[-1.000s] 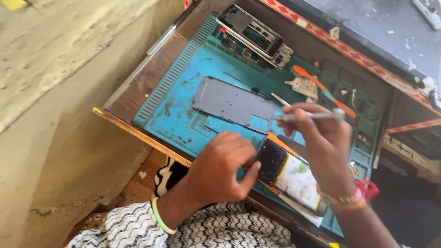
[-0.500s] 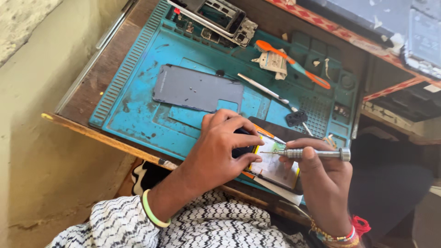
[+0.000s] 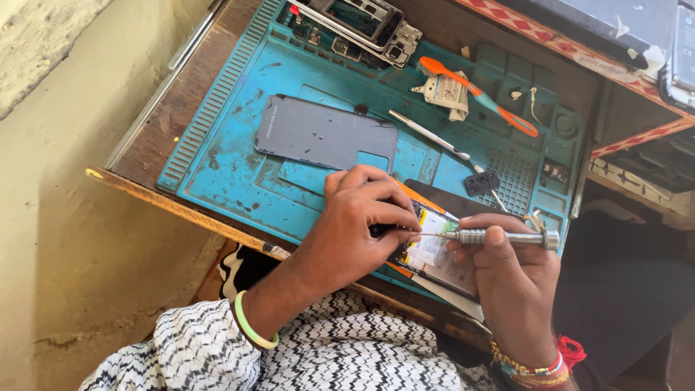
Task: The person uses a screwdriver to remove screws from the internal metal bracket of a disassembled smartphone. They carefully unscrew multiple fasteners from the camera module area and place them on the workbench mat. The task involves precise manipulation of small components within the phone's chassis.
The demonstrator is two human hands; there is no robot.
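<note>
Grey back cover [image 3: 326,135], orange toothbrush [image 3: 481,96], tweezers [image 3: 428,135]

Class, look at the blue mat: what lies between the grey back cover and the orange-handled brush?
In the head view, slim metal tweezers lie slantwise between the grey back cover and the orange-handled brush.

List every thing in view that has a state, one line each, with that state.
Opened phone: back off, insides exposed, lying on the mat's near edge.
Grey back cover: detached, lying flat on the blue mat.
Screwdriver: held level, tip on the phone.
Left hand: pressing down on the phone.
Right hand: closed around the screwdriver.
Phone frame: stripped, at the mat's far edge.
Orange toothbrush: lying unused.
</note>
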